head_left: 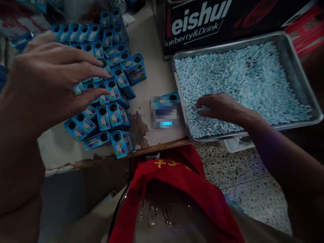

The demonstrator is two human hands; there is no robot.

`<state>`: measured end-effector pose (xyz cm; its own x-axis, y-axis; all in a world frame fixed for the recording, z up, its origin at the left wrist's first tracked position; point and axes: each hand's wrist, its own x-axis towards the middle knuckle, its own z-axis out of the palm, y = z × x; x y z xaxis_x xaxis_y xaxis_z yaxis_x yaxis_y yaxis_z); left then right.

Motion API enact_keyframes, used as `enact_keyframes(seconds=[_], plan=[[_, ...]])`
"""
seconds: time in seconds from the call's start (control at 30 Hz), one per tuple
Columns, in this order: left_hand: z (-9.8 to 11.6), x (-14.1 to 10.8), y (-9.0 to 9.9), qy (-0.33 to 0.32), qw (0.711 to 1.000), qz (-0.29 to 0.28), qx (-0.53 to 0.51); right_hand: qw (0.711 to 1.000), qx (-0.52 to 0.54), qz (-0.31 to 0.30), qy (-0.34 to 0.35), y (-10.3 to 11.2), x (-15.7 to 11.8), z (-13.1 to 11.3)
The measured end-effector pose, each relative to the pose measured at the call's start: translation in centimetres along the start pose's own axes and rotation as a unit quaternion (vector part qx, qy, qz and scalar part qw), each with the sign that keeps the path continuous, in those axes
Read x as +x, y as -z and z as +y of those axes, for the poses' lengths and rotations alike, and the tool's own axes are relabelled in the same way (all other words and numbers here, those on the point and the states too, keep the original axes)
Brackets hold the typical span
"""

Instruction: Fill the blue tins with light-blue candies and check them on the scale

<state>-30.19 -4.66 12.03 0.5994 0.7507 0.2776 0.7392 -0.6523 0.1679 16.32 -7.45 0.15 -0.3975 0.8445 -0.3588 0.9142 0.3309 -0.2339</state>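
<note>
My left hand [60, 74] is over a cluster of small blue candy boxes [121, 79] with round dark holes in their tops. Its thumb and fingers are apart, with box tops visible between and below them; I see no box gripped. My right hand [220, 107] is at the left part of a metal tray [301, 77], its fingers curled down into pale blue and white candies [227, 74]. A few candies show at the fingertips. One blue box [164, 108] stands alone between the cluster and the tray, its front blurred out.
A black carton [202, 23] with white lettering stands behind the tray. The worn wooden table edge [162, 145] runs in front, and the tray overhangs it. A white container [238, 144] shows beneath the tray. My red apron [177, 172] is below.
</note>
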Motion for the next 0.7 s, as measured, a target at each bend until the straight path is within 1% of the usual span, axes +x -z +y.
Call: enact_keyframes(seconds=[0.07, 0.1, 0.2, 0.27, 0.33, 0.37, 0.43, 0.47, 0.5, 0.53, 0.6, 0.63, 0.7], plan=[[0.0, 0.2, -0.2, -0.047, 0.998, -0.033, 0.016, 0.995, 0.073, 0.033, -0.052, 0.5, -0.3, 0.5], [-0.1, 0.3, -0.5, -0.062, 0.997, -0.042, 0.016, 0.992, 0.098, 0.041, -0.066, 0.6, -0.5, 0.6], [-0.5, 0.6, -1.9, -0.075, 0.996, -0.055, -0.009, 0.987, 0.133, 0.057, -0.071, 0.7, -0.9, 0.3], [-0.3, 0.7, -3.1, -0.085, 0.994, -0.069, -0.024, 0.981, 0.158, 0.072, -0.082, 0.7, -0.8, -0.1], [0.1, 0.8, -4.1, -0.093, 0.991, -0.085, -0.035, 0.972, 0.204, 0.063, -0.1, 0.6, -0.5, -0.3], [0.4, 0.9, -4.5, -0.096, 0.991, -0.09, -0.04, 0.963, 0.241, 0.05, -0.106, 0.6, -0.3, -0.4], [1.0, 0.9, -5.0, -0.096, 0.99, -0.097, -0.046, 0.933, 0.338, 0.033, -0.12, 0.5, -0.1, -0.3], [1.2, 0.9, -5.3, -0.096, 0.989, -0.097, -0.048, 0.916, 0.377, 0.034, -0.134, 0.6, 0.0, -0.3], [1.3, 1.0, -5.4, -0.095, 0.989, -0.102, -0.049, 0.905, 0.394, 0.041, -0.152, 0.6, 0.0, -0.4], [1.4, 1.1, -5.6, -0.09, 0.989, -0.109, -0.051, 0.906, 0.384, 0.05, -0.17, 0.7, 0.0, -0.5], [1.5, 1.4, -5.9, -0.08, 0.987, -0.124, -0.056, 0.929, 0.309, 0.06, -0.193, 1.0, -0.2, -0.9], [1.5, 1.6, -6.0, -0.076, 0.987, -0.132, -0.057, 0.94, 0.273, 0.063, -0.197, 1.2, -0.3, -1.3], [1.6, 2.0, -6.2, -0.072, 0.986, -0.141, -0.054, 0.948, 0.245, 0.076, -0.189, 1.8, -0.5, -2.0]])
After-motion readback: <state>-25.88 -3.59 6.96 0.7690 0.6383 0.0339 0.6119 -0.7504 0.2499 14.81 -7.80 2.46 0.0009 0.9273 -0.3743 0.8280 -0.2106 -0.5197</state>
